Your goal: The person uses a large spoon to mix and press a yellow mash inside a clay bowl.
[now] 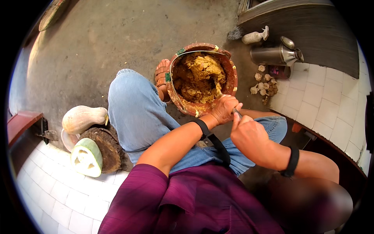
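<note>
A reddish-brown bucket (233, 84) with a thin wire bail handle stands on the floor in front of me, between my legs. Inside lies a thick, lumpy yellow-brown mash (204, 68). My left hand (225, 108) is closed around the lower part of a stirring tool's narrow shaft (237, 112), close to the bucket's near rim. Higher on the same shaft, nearer my body, my right hand (249, 136) grips it. The tool's lower end goes into the mash, so its shape is hidden.
At right are garlic bulbs (262, 85), a metal flask (267, 56), a spray bottle (253, 37) and a white-tiled ledge (321, 96). At left, a whole squash (83, 118) and a cut pale-green gourd (87, 158) lie by a round wooden block (109, 149). My sandalled foot (161, 73) touches the bucket's left side.
</note>
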The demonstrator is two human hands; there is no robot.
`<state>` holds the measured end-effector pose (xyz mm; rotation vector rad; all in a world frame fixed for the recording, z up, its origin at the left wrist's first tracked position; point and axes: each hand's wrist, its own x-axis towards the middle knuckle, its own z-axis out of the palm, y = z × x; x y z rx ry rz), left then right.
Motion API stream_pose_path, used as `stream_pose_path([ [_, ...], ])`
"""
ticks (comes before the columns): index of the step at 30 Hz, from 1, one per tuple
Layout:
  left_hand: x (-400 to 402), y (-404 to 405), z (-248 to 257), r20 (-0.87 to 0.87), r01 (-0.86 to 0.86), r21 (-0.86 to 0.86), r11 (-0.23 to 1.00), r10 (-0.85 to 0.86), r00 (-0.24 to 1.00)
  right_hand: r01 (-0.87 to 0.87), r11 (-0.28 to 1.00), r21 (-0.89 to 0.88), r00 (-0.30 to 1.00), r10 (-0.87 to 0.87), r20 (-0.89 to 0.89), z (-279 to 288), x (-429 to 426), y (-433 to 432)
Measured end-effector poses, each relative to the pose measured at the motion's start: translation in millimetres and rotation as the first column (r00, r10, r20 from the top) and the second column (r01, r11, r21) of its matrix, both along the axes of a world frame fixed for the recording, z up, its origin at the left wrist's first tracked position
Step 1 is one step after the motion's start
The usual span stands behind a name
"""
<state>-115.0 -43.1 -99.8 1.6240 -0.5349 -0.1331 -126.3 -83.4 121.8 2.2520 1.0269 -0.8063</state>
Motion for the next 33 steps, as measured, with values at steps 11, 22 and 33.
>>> stream_pose_path([
  [11, -0.5, -18.7, -16.3, -0.080, -0.006, 0.089, 0.996, 0.013, 0.997, 0.309, 0.936, 0.168, 0.950, -0.298, -0.091, -62.7, 22.1, -52.6],
  [22, 5.6, -8.5, -14.0, -0.160, 0.635, 0.412, 0.654, -0.634, 0.757, 0.847, 0.449, 0.285, 0.530, -0.755, -0.385, -93.6, -34.9, -75.6],
  [33, -36.3, -12.0, -7.0, 0.068, 0.129, 0.117, 0.985, -0.137, 0.988, 0.381, 0.915, 0.134, 0.901, -0.400, 0.170, -74.4, -30.5, -56.1],
])
